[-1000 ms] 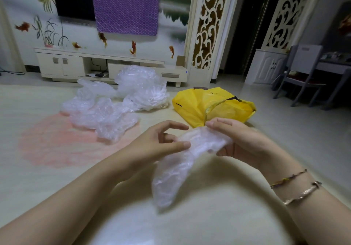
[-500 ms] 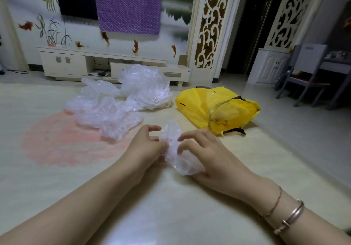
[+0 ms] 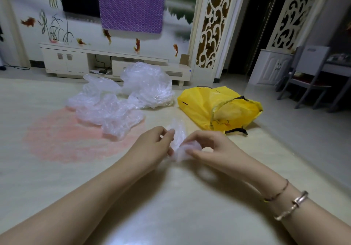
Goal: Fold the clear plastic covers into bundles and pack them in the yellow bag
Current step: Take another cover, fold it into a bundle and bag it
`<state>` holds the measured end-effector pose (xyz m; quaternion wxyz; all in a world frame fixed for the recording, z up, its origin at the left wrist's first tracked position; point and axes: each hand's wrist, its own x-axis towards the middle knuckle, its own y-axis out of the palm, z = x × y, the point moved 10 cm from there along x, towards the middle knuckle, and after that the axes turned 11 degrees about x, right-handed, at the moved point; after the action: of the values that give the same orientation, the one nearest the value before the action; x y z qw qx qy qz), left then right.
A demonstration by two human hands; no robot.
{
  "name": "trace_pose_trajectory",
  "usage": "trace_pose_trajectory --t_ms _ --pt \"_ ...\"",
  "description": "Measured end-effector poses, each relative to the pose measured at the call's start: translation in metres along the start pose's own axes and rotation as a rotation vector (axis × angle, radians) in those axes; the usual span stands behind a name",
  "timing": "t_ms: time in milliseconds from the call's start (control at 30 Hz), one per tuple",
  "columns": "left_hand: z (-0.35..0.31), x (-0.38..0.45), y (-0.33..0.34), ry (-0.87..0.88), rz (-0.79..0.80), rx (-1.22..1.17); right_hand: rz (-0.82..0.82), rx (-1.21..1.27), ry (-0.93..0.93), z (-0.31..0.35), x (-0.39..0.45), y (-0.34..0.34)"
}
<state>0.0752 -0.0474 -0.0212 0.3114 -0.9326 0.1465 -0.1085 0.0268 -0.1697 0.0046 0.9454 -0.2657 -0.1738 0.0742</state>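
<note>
Pale floor (image 3: pixel 57 169) stretches ahead, the loose covers (image 3: pixel 114 112) heaped beyond and the yellow bag (image 3: pixel 205 108) just right of them. A second ago one cover (image 3: pixel 179 146) hung long between my hands; now it is a small wad, my left hand (image 3: pixel 152 146) and right hand (image 3: pixel 214 150) pinching it, nearly ready for the bag.

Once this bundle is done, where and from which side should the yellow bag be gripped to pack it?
Probably at the near rim of its opening. The yellow bag lies on its side on the floor, mouth gaping toward the right hand, so that hand could come from the front and lift the upper lip while the left hand feeds in the plastic bundle.
</note>
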Motion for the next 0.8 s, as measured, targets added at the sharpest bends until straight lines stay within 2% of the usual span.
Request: trace_pose_trajectory --t_ms 100,233,300,367,433,500,567,667,800 --pt "0.002 0.002 0.002 -0.047 0.014 0.004 -0.148 0.117 0.05 -0.014 0.016 -0.016" --pt "0.005 0.002 0.01 -0.031 0.056 0.092 -0.241 0.049 0.149 -0.04 0.031 -0.021" --pt "0.009 0.005 0.008 -0.045 0.028 0.106 -0.288 0.039 0.2 -0.049 0.034 -0.023" --pt "0.012 0.009 0.004 -0.066 -0.017 0.113 -0.38 0.137 0.243 -0.053 0.032 -0.033" --pt "0.013 0.011 0.003 -0.071 -0.047 0.135 -0.452 0.17 0.208 -0.04 0.026 -0.044" --pt "0.014 0.012 0.002 -0.079 -0.066 0.153 -0.382 0.109 0.092 -0.017 0.021 -0.041" --pt "0.014 0.011 0.001 -0.08 -0.079 0.163 -0.195 -0.041 0.011 0.0 0.016 -0.019" --pt "0.015 0.01 0.0 -0.092 -0.082 0.164 0.019 -0.226 0.027 -0.01 0.005 0.009" --pt "0.012 0.007 0.0 -0.119 -0.053 0.1 0.055 -0.356 0.048 -0.022 -0.001 0.013"
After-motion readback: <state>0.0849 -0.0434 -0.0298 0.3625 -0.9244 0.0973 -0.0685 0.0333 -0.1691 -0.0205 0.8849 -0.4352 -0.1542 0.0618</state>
